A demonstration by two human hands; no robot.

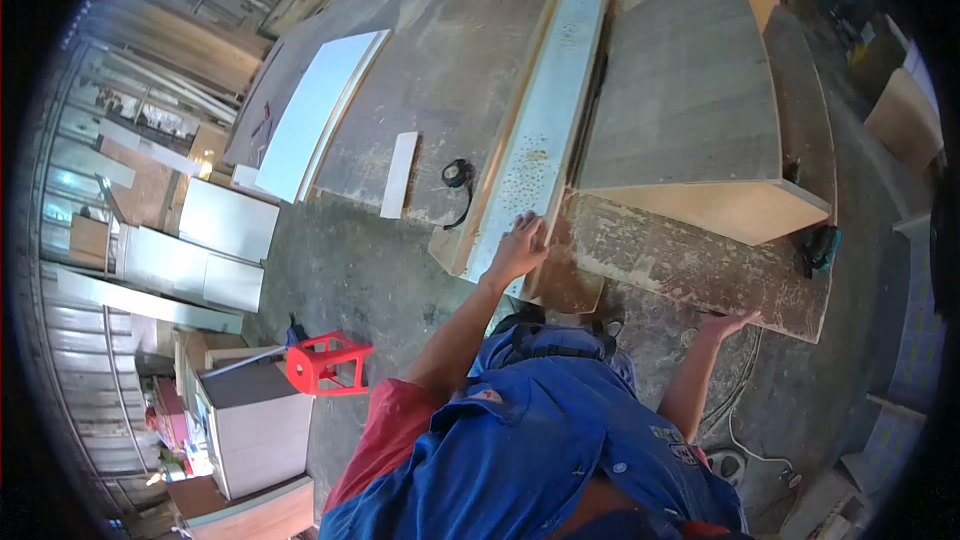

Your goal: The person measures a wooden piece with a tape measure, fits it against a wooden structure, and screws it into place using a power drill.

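Observation:
My left hand (518, 248) lies on the near end of a long light-blue board (545, 130) covered with many small holes or marks, its fingers stretched out over the surface. The board rests lengthwise on the worktable. At the table's near edge, my right hand (728, 323) has its fingers extended and holds nothing visible; whether it touches the edge I cannot tell. Right of the board stands a wooden panel assembly (690, 80) with a grey top and a pale plywood side. A black tape measure (456, 174) and a small white strip (399, 175) lie left of the board.
A white panel (325, 105) lies on the worktable (440, 50) further left. A teal-and-black tool (822, 248) sits at the table's right corner. On the floor are a red stool (328, 362), a grey cabinet (262, 430) and a cable (738, 395). White boards (228, 218) stand at the left.

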